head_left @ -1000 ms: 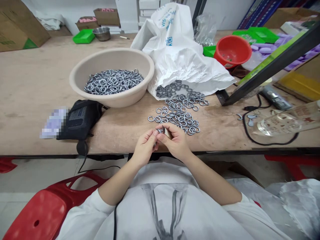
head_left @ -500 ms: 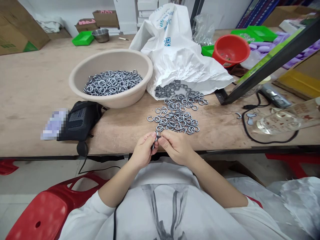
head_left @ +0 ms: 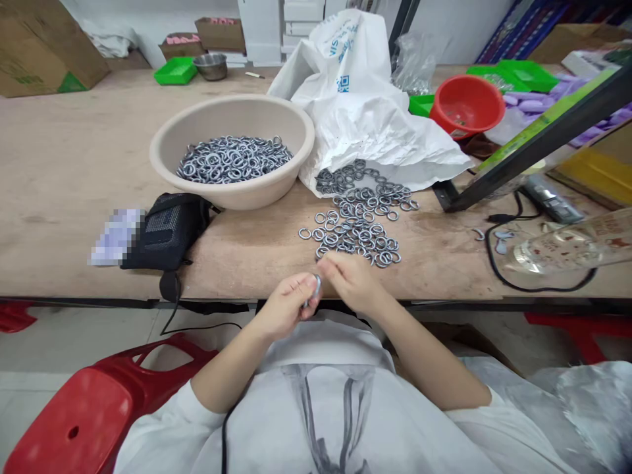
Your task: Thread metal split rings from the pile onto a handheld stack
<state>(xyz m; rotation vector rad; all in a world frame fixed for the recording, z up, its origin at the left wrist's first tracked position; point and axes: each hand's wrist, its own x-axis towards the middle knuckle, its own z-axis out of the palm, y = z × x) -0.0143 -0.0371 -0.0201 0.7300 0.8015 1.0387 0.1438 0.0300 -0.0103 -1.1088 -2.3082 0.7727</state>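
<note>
Between the thumb and fingers of my left hand point(head_left: 286, 304) is a grey ring point(head_left: 317, 283), held just over the table's front edge. My right hand point(head_left: 354, 282) is beside it on the right, slightly higher and apart from the ring. Its thumb and fingertips are pressed together, and anything between them is too blurred to make out. Just beyond both hands lies a loose pile of grey rings point(head_left: 358, 230). The pile runs back into the mouth of a white sack point(head_left: 385, 141). Many similar rings fill the bottom of a beige basin point(head_left: 162, 161) at the left.
A black pouch point(head_left: 170, 234) lies left of the basin's front. On the right are a slanted black metal bar point(head_left: 543, 141), a clear cup point(head_left: 557, 250) and a black cable point(head_left: 543, 283). A red bowl point(head_left: 467, 108) stands behind. A red stool point(head_left: 79, 421) is at lower left.
My hands have drawn apart: the right moved up and away from the ring, while the left keeps hold of it. The view has shifted slightly left.
</note>
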